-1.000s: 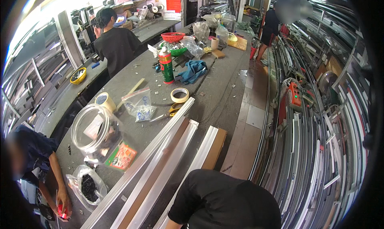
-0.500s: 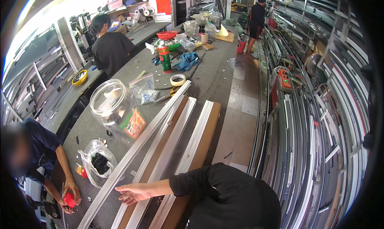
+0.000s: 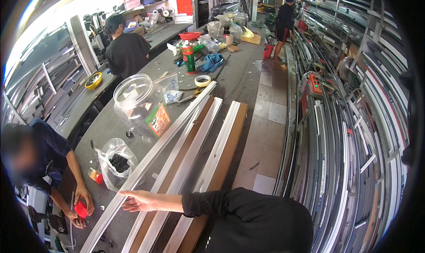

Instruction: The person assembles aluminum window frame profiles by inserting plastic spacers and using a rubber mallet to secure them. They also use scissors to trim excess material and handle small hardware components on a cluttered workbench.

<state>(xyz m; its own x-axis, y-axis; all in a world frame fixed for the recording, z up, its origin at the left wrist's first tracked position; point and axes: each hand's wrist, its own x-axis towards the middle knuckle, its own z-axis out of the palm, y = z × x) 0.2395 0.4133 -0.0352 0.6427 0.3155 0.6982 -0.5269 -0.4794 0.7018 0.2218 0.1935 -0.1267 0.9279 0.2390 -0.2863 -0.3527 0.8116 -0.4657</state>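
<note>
My right hand [image 3: 139, 201], in a black sleeve, reaches leftward across the bench. Its fingers are stretched out and apart, with the tips at the edge of a long white metal profile [image 3: 155, 159]; the hand does not appear wrapped round it. Under my forearm lie more long white profiles [image 3: 188, 164] and brown strips [image 3: 226, 164], side by side. My left hand is out of sight. Beyond the slanting profile are an open plastic bag [image 3: 104, 158] with black pieces inside and a big clear plastic jar [image 3: 128, 113].
At the left, a co-worker's hands [image 3: 84, 202] hold a small red object [image 3: 81, 209]. Farther up the bench [image 3: 177, 78] are a tape roll [image 3: 202, 80], a spray can [image 3: 189, 58] and a blue cloth [image 3: 211, 63]. Racks of metal profiles [image 3: 332, 164] line the right; two more people stand farther off.
My right hand has moved slightly up and left, so its fingertips now meet the slanting white profile. The view has shifted a little. The co-worker at the left still holds the red object.
</note>
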